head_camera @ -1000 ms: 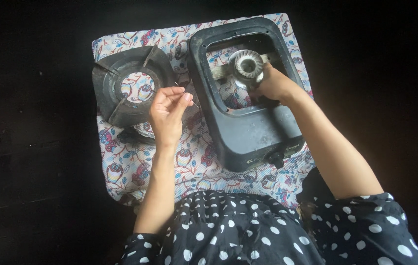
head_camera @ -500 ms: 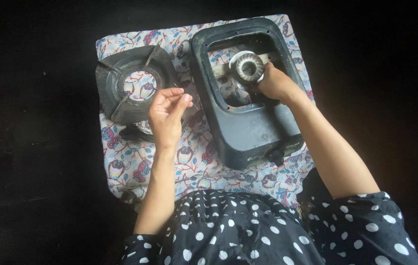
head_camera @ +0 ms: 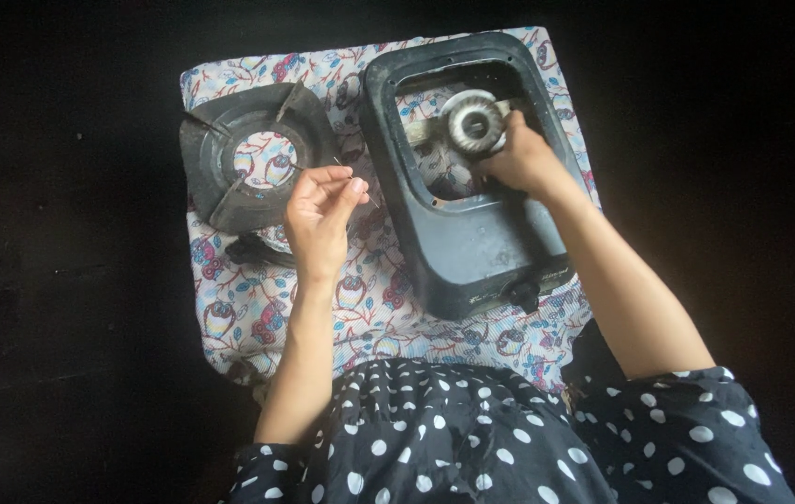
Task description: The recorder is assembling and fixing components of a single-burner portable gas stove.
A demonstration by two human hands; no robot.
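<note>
Left hand (head_camera: pixel 321 217) grip still pinches thin pin (head_camera: pixel 353 179); right hand (head_camera: pixel 521 161) grip unclear, shifted beside burner (head_camera: pixel 475 123).

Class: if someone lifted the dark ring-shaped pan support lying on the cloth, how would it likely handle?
The pan support looks like thick cast metal, so probably stiff and heavy for its size. It lies flat on the cloth, so it is unlikely to roll or tip.

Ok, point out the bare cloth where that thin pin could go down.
Free cloth lies between the left hand and the stove body, running toward the person. The strip below the pan support is partly taken by a dark part. The stove's opening is crowded: burner and right hand.
</note>
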